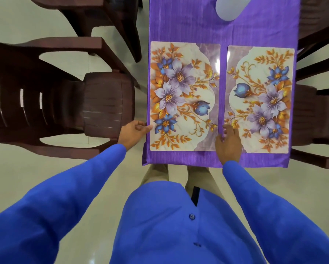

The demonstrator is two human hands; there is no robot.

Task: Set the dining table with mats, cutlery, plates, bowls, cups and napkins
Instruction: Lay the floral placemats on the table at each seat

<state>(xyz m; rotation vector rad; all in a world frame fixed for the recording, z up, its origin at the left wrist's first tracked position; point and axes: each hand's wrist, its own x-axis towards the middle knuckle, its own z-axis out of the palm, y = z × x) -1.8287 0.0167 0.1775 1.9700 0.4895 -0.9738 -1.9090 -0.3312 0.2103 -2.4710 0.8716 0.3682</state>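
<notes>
Starting at the left, a dark brown chair (95,103) is standing just beside the worktop (188,25), which is wearing a purple cloth, and the person's left hand (133,132) is reaching in from that side, its thumb and fingers pinching the outer edge of the left mat (184,96) near its close corner. That mat is lying flat on the cloth, its flowered side turned toward the chair. A narrow strip of purple is showing between it and the right mat (260,100), which is lying alongside, apart from the first and sitting a little further from the far end. The right hand (229,144) is resting over the gap with fingers loosely bent, its fingertips touching the near inner edge of the right mat; whether they are also pressing on the left mat I cannot tell. A pale cylindrical vessel (230,7) is standing at the far end, cut off by the frame. Judging by this, the task is only beginning: two mats are down and seemingly being squared up, while no cutlery, plates, bowls, cups or napkins are showing anywhere, so nearly everything is left to do.
</notes>
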